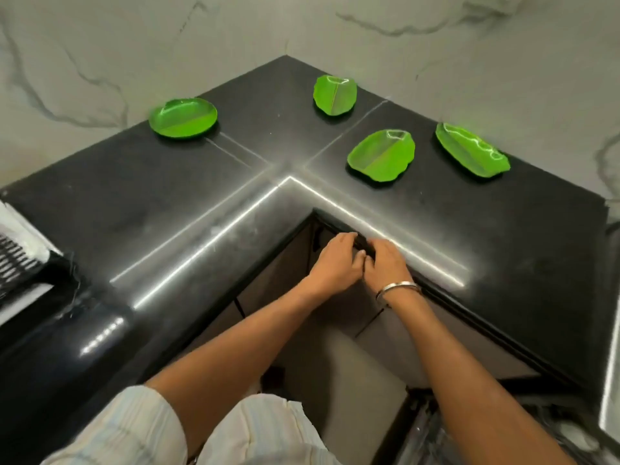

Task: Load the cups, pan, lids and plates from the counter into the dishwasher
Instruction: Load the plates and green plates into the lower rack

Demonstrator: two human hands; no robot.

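Several green leaf-shaped plates lie apart on the black L-shaped counter (pixel 167 203): one at the back left (pixel 183 118), one near the far corner (pixel 334 95), one right of the middle (pixel 380 155) and one at the far right (pixel 472 150). My left hand (pixel 333 261) and my right hand (pixel 385 268) are side by side at the counter's inner corner, well short of the plates. The fingers of both curl over the counter's dark front edge (pixel 360 241). A metal bangle (pixel 397 287) circles my right wrist. No cups, pan or lids are in view.
Marble-patterned walls (pixel 100 45) close off the counter at the back. A white object with a black grille (pixel 16 260) sits at the left edge. Grey cabinet fronts (pixel 278 273) run below the counter. A dark wire-like structure (pixel 432 427) shows at the lower right, unclear what.
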